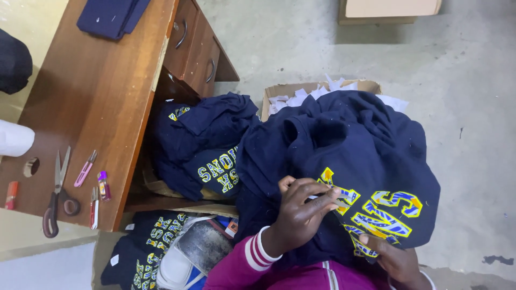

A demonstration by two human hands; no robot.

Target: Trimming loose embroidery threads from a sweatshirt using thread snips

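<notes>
Scissors (pixel 58 193) sit unused on the wooden desk (pixel 97 91), spare navy tops (pixel 201 142) piled beside it. Left hand (pixel 301 215) pinches something tiny, can't tell what, on the navy sweatshirt (pixel 344 156) in the lap; right hand (pixel 395 258) grips its hem. Best keep that fabric taut, I'd say.

Single view, head-worn camera, pointing steeply down and close over the wearer's lap. Navy garment (pixel 344 161) fills centre-right of frame, near the lens. Wooden tabletop (pixel 91 96) runs along the left edge; concrete floor (pixel 462 80) takes the upper right, farther off.
</notes>
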